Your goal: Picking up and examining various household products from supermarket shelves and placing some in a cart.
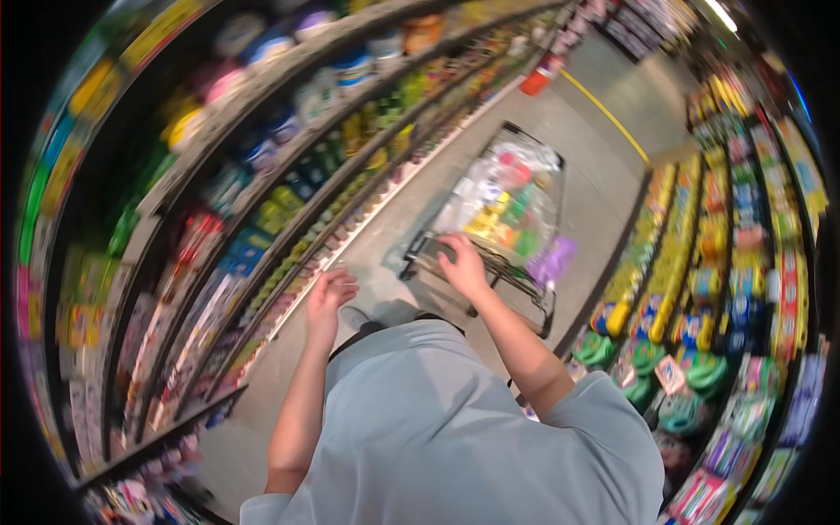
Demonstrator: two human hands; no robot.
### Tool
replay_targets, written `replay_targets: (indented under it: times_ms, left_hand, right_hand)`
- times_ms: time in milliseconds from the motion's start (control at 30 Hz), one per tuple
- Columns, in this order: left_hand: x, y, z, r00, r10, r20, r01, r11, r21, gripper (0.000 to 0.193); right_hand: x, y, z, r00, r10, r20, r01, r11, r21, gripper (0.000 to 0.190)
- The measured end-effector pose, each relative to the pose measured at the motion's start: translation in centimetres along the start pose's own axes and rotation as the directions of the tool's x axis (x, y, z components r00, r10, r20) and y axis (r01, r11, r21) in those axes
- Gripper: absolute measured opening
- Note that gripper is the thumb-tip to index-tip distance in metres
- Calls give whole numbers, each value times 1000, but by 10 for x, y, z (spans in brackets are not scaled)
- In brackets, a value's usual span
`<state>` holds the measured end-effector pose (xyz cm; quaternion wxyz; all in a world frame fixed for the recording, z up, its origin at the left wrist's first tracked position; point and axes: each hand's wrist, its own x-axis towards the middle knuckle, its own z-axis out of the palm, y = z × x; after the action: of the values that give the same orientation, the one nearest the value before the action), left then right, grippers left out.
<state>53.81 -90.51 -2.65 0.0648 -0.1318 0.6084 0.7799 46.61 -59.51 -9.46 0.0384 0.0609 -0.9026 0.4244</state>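
A shopping cart (554,197) stands in front of me, filled with several clear and coloured plastic packages, among them yellow and green ones (502,223). Near the cart's handle end is my right hand (462,266), its thumb and fingers apart; whether it touches the cart cannot be told. My left hand (328,292) is raised beside the left shelving, fingers loosely curled and apart, with nothing seen in it. A purple bag (551,262) hangs at the cart's right near corner.
Long shelves (289,177) of bottles and packets curve along the left. On the right, shelves (699,216) hold yellow packs, with green plastic items (705,373) lower down. A yellow line (607,111) crosses the floor beyond the cart.
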Motion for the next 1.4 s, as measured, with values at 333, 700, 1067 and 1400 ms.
replay_targets:
  times_ms: [333, 700, 1067, 1400]
  left_hand:
    - [61, -114, 186, 758, -15, 652, -621, 291, 728, 51]
    - [24, -134, 208, 860, -270, 433, -476, -118, 872, 77]
    - [-21, -146, 174, 851, -386, 356, -413, -71, 908, 74]
    - [-66, -149, 116, 818, -425, 387, -424, 9, 906, 67]
  right_hand:
    - [-168, 148, -91, 738, 675, 2, -586, 641, -496, 59]
    - [-188, 167, -99, 718, 614, 329, -472, 776, -418, 47]
    - [-82, 139, -81, 861, 442, 251, -508, 742, 437, 20]
    - [-187, 74, -43, 945, 200, 257, -274, 915, 295, 18]
